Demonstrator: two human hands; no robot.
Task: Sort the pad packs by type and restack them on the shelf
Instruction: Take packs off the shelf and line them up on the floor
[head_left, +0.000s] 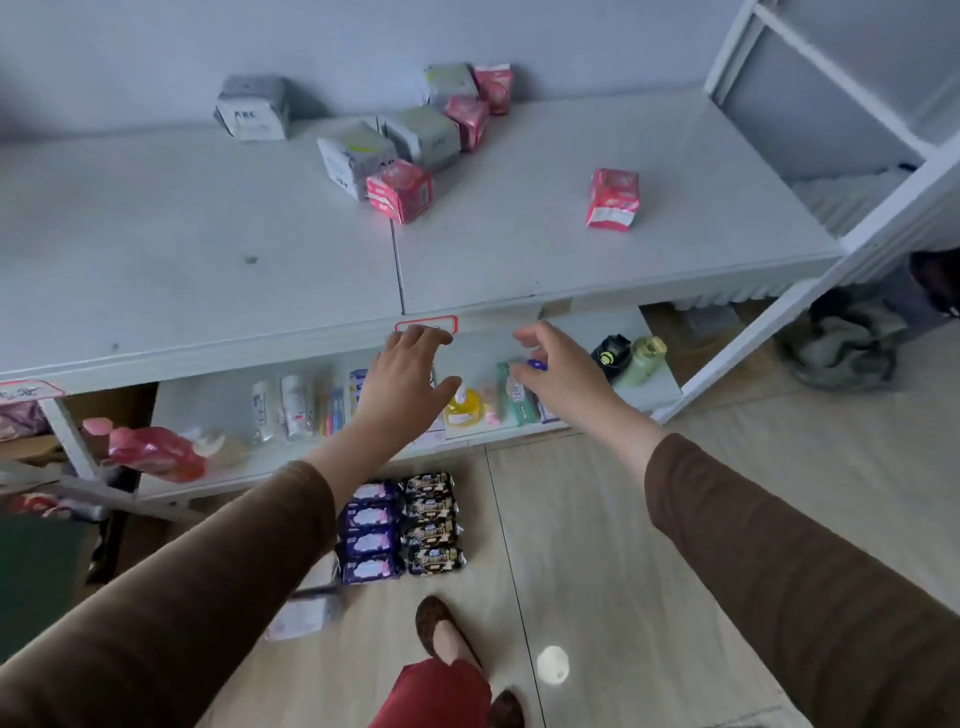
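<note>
Grey pad packs (356, 156) and red pad packs (400, 190) lie jumbled at the back middle of the white shelf (208, 249). One grey pack (253, 107) stands alone at the back left. One red pack (612, 198) stands alone to the right. My left hand (408, 371) and my right hand (558, 371) reach forward side by side just below the shelf's front edge, fingers relaxed, holding nothing. Both are well short of the packs.
A lower shelf (218, 400) holds bottles, tubes and small boxes. Purple packs (370, 530) and black packs (432, 522) lie in two rows on the floor below. A white frame post (810, 291) slants at the right, with cloth beside it. My slippered feet show at the bottom.
</note>
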